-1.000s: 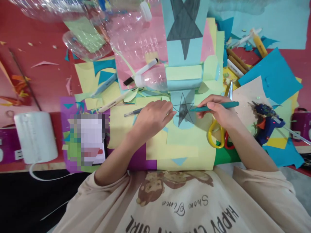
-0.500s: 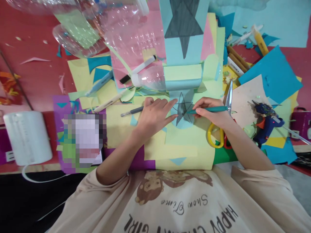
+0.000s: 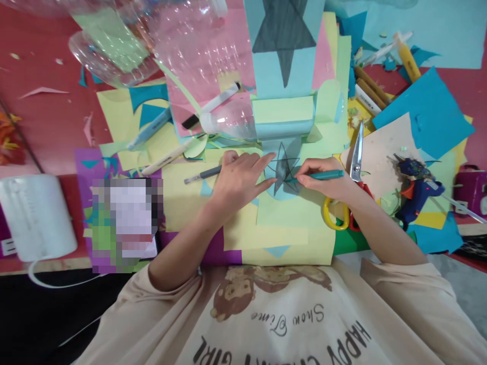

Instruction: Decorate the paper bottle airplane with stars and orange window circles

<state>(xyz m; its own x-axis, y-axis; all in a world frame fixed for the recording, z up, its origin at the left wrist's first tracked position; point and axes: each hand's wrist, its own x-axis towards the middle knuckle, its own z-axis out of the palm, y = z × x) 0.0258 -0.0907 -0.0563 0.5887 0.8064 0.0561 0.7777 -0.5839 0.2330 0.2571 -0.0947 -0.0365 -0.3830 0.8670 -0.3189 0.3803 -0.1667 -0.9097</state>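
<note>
My right hand (image 3: 321, 176) is closed around a teal pen (image 3: 327, 175), its tip on a light blue paper piece (image 3: 284, 191). A star outline (image 3: 282, 167) is drawn there, its middle and lower-left point shaded dark. My left hand (image 3: 243, 177) lies across the paper's left side, thumb and index finger stretched apart at the star's edge. From under its knuckles sticks a grey pen (image 3: 203, 175); whether the hand touches it I cannot tell. Just beyond the star sits a rolled blue and pale green paper piece (image 3: 283, 110), and above it a large dark star (image 3: 284, 38) on blue paper.
Scissors (image 3: 337, 213) with yellow and red handles lie beside my right forearm. Farther right rests a blue glue gun (image 3: 416, 197). Clear plastic bottles (image 3: 232, 121) and markers (image 3: 152, 126) lie left of centre. A white box-shaped device (image 3: 36, 218) stands far left.
The teal pen has tilted and its tip has moved slightly lower left on the star. My left hand stays on the paper. The whole view has shifted slightly.
</note>
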